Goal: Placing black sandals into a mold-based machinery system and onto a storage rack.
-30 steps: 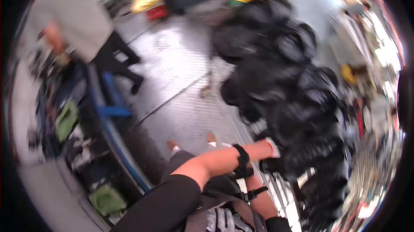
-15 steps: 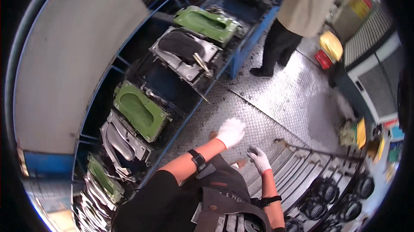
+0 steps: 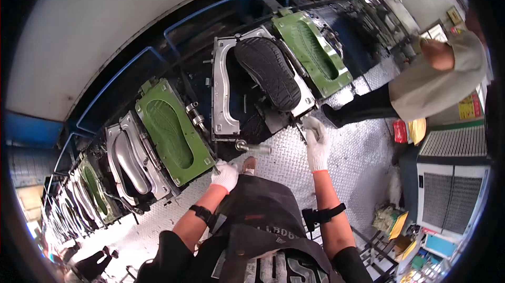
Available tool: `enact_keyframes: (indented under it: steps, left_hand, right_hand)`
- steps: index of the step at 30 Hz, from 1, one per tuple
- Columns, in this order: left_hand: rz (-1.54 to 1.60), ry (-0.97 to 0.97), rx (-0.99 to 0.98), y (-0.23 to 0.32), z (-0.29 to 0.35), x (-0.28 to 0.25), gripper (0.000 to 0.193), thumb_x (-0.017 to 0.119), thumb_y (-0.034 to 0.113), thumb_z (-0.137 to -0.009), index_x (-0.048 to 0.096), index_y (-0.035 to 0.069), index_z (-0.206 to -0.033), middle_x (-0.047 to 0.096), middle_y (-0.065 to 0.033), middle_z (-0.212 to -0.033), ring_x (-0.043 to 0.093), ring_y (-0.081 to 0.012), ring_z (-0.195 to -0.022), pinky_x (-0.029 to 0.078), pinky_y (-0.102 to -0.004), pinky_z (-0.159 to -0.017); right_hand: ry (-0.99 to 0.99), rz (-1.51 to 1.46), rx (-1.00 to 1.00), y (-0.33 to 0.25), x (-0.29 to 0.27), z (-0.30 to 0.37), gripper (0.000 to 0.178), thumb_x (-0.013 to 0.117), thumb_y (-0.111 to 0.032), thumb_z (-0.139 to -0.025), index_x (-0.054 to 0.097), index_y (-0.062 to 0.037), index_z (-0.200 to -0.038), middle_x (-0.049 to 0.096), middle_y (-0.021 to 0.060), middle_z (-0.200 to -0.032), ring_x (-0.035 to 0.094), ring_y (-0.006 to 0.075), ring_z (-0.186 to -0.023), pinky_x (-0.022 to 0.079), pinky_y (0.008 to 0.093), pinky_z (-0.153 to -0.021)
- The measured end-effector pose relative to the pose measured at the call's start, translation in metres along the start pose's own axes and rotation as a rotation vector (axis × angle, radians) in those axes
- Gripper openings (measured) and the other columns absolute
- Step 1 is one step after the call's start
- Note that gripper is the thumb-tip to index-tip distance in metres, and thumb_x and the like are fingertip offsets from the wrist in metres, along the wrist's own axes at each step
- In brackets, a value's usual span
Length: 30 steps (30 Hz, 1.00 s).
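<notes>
A black moulded shoe sole lies in an open grey metal mould straight ahead of me. My right hand, in a white glove, is closed on a metal lever at the mould's lower right corner. My left hand, also gloved, grips a thin rod at the lower corner of a green mould plate. A second lever sticks out between my hands, untouched.
More green and grey moulds run along a blue-railed line to the left. Another green mould lies to the right. A person in a beige shirt bends over at the right. The floor is metal tread plate; a grey louvred unit stands at the right.
My view has swung from the floor and rack to the mould line. Both hands were free in the air and have reached forward onto the levers. The other person now appears at the right.
</notes>
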State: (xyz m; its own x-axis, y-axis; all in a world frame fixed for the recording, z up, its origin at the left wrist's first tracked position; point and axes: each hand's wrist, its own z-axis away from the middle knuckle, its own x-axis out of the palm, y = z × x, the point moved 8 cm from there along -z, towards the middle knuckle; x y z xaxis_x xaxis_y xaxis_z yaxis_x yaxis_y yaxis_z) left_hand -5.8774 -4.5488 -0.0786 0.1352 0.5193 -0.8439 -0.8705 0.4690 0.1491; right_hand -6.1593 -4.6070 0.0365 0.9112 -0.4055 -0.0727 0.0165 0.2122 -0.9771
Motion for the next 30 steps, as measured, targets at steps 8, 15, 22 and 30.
enact_keyframes:
  steps: [8,15,22,30]
  left_hand:
    - [0.814,0.576,-0.054,0.066,-0.066,-0.021,0.040,0.054,0.029,-0.091,0.050,0.012,-0.127,0.064,-0.0216,-0.109,0.067,-0.0379,-0.085,0.053,-0.0511,-0.074]
    - [1.490,1.209,-0.936,0.015,-0.147,-0.031,0.057,0.045,0.035,-0.100,0.036,0.000,-0.144,0.046,-0.0214,-0.142,0.046,-0.0339,-0.130,0.036,-0.0374,-0.107]
    - [1.658,1.541,-1.175,-0.027,-0.166,-0.017,0.028,0.053,0.022,-0.098,0.066,0.007,-0.118,0.068,-0.0072,-0.092,0.058,-0.0154,-0.073,0.049,-0.0282,-0.068]
    - [1.435,1.239,-1.021,-0.077,-0.172,-0.024,0.030,0.058,0.027,-0.092,0.069,0.002,-0.101,0.070,-0.0196,-0.087,0.067,-0.0292,-0.076,0.050,-0.0372,-0.071]
  right_hand:
    - [-0.198,0.767,-0.816,-0.092,0.083,-0.068,0.060,0.072,-0.013,-0.073,0.052,-0.0062,-0.129,0.051,0.0196,-0.133,0.045,0.0403,-0.126,0.038,0.0456,-0.105]
    - [-0.441,0.905,-0.875,-0.065,0.108,-0.095,0.073,0.075,-0.038,-0.070,0.049,-0.0084,-0.131,0.040,0.0251,-0.138,0.037,0.0449,-0.126,0.031,0.0554,-0.106]
    - [-0.555,0.883,-0.881,-0.054,0.110,-0.098,0.077,0.076,-0.039,-0.070,0.047,-0.0084,-0.134,0.036,0.0270,-0.141,0.038,0.0468,-0.126,0.031,0.0557,-0.106]
    - [-0.617,0.803,-0.856,-0.058,0.109,-0.094,0.078,0.078,-0.035,-0.069,0.045,-0.0104,-0.135,0.038,0.0266,-0.140,0.037,0.0451,-0.127,0.030,0.0579,-0.105]
